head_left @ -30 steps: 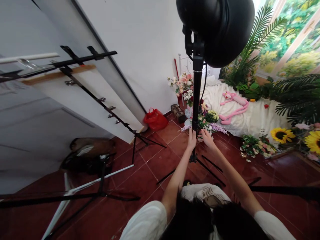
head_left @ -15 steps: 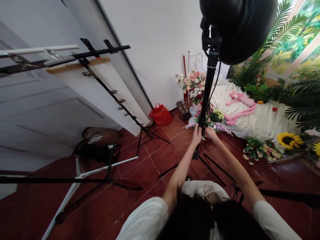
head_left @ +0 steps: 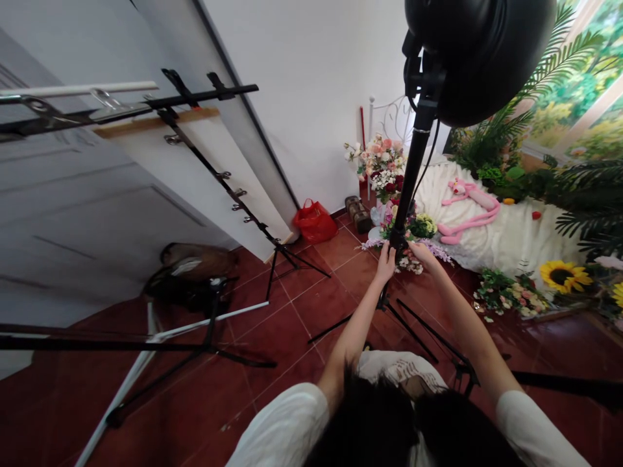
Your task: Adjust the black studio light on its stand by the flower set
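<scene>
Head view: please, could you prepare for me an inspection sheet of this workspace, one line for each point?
Surface: red tiled floor; stand legs spread on it.
Things at hand: black lamp on an upright but leaning stand pole.
Clutter: red bag by the wall, white pole at lower left of the picture.
Grips: left hand against the stand pole at its joint, closure not clear; right hand close beside it, contact too small to tell.
Cables: thin black cable hanging beside the upper stand pole; lower end not clear.
Surroundings: white wall, white cloth bearing a pink toy, sunflower in front.
</scene>
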Demonstrator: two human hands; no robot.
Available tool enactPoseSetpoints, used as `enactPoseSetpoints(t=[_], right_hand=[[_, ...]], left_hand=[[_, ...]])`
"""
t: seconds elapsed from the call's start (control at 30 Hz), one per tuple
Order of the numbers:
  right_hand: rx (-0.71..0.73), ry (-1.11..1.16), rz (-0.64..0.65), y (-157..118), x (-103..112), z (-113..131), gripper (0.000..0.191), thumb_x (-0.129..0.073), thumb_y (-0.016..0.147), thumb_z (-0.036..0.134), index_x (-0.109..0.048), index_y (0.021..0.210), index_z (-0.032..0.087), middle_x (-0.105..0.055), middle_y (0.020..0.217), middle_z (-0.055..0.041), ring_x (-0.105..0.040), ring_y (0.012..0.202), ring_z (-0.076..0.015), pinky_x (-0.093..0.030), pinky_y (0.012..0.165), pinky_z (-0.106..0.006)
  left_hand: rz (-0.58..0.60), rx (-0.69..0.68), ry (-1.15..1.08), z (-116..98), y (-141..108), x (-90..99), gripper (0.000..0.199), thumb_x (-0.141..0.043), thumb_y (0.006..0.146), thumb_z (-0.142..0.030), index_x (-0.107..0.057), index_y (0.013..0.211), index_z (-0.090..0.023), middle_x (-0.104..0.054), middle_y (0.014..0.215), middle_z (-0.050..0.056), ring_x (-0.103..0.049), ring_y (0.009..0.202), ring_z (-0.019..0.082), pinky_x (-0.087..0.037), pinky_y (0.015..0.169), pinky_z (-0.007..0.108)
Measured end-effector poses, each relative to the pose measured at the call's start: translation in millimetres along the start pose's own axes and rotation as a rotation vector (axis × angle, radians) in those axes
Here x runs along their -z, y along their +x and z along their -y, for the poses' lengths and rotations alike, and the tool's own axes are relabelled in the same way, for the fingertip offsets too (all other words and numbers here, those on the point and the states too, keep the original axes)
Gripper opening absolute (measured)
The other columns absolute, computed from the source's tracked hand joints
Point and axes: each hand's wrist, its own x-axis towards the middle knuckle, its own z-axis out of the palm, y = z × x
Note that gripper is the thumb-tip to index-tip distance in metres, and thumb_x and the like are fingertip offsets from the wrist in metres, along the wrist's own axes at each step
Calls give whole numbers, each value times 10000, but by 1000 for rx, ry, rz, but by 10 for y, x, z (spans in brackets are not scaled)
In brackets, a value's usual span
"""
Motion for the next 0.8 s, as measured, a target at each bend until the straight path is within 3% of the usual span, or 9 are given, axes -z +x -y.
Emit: enactPoseSetpoints(t=[0.23, 0.43, 0.6, 0.8], right_hand=[[142, 32, 94, -15, 59, -51, 189, -667, 781, 350, -624, 720, 176, -592, 623, 41, -467, 528, -73, -408, 527, -182], [260, 88, 101, 27, 87, -256, 325, -673, 708, 442, -646, 925, 202, -630, 784, 40, -520, 657, -87, -431, 608, -177], [342, 20, 28, 8, 92, -308, 228, -626, 753, 434, -586, 792, 213, -536, 653, 61, -473, 561, -90, -396, 552, -192], [303, -68, -2, -15, -14, -187, 286, -562, 828, 494, -557, 935, 229, -432, 484, 103, -400, 439, -107, -312, 464, -213]], left_hand=[[-22, 32, -2, -24, -22, 4, 577, -475, 893, -617, -567, 1271, -191, -554, 1395, 143, -450, 1385, 244, -273, 1204, 435], [-18, 31, 3, -63, -23, -5, 563, -458, 903, -608, -574, 1261, -189, -578, 1358, 144, -468, 1369, 241, -293, 1194, 418], [-19, 2, 3, -50, -14, -15, 585, -443, 896, -637, -579, 1247, -188, -590, 1335, 146, -482, 1353, 241, -292, 1195, 424], [-33, 13, 5, -27, -19, -18, 633, -432, 877, -681, -581, 1250, -192, -592, 1341, 146, -489, 1348, 251, -292, 1195, 433]])
